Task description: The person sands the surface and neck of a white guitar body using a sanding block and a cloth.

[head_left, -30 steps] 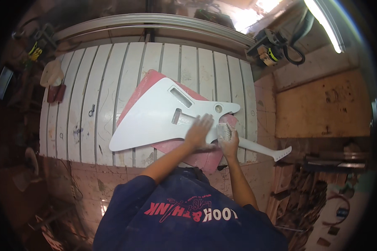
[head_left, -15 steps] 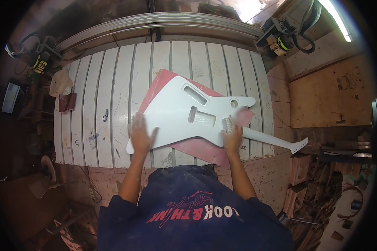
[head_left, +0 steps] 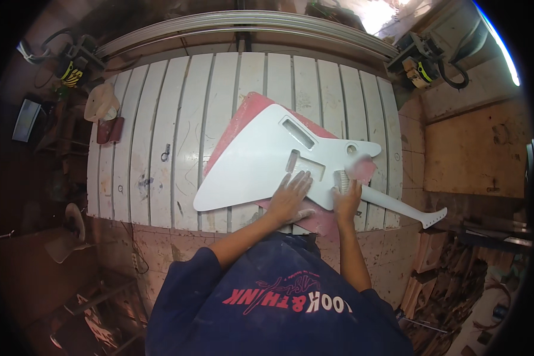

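Your left hand lay flat, fingers spread and gripping nothing, on the white-painted angular wooden guitar body. Your right hand pressed near the neck joint; I could not tell whether its grip was closed. The guitar rested on a pinkish-red pad atop the white slatted desk, its slim neck overhanging the right edge.
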Demonstrator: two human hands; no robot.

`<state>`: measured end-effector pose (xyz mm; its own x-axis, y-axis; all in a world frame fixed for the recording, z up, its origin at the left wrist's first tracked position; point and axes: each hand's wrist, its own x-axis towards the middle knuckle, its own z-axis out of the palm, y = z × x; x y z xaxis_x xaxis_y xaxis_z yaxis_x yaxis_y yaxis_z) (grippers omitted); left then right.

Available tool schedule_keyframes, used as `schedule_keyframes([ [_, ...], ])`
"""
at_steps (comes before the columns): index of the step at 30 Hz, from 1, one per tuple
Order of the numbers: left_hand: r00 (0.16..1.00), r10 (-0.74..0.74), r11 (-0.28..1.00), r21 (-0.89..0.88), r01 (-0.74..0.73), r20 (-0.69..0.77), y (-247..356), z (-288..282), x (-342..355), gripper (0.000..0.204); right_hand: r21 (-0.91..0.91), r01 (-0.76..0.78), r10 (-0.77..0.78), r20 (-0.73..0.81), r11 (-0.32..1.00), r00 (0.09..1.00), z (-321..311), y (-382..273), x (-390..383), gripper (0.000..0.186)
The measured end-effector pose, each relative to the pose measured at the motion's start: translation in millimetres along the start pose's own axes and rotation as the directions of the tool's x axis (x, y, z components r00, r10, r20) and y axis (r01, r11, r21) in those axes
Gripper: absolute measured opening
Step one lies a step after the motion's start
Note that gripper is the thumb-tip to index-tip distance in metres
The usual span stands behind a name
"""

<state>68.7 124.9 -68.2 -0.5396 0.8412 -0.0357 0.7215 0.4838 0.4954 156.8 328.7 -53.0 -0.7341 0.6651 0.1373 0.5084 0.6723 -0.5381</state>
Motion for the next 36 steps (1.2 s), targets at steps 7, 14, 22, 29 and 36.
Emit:
schedule_keyframes([
  [7, 0.793, -0.485, 0.838, 0.066, 0.542, -0.369, -109, -26, -65, 0.098, 0.089, -0.101, 0.102, -0.011, 0.991, 0.995, -5, 2, 1, 0.070],
  [14, 0.646, -0.671, 0.690, 0.011, 0.724, -0.363, -136, -33, -150, 0.089, 0.089, -0.038, 0.040, -0.027, 0.995, 0.999, -3, 7, 2, 0.069],
  [22, 0.735, -0.600, 0.728, 0.165, 0.665, -0.317, -118, -41, -51, 0.094, 0.049, -0.083, 0.086, -0.053, 0.995, 0.995, -7, -3, 0, 0.071],
  [29, 0.816, -0.479, 0.838, 0.109, 0.535, -0.324, -128, -52, 96, 0.098, 0.013, -0.049, 0.050, -0.089, 0.999, 0.995, 3, 0, 0, 0.070],
  [36, 0.856, -0.416, 0.872, 0.131, 0.471, -0.307, -105, -49, 170, 0.093, -0.009, -0.040, 0.039, -0.113, 0.999, 0.993, 1, 0, 1, 0.070],
])
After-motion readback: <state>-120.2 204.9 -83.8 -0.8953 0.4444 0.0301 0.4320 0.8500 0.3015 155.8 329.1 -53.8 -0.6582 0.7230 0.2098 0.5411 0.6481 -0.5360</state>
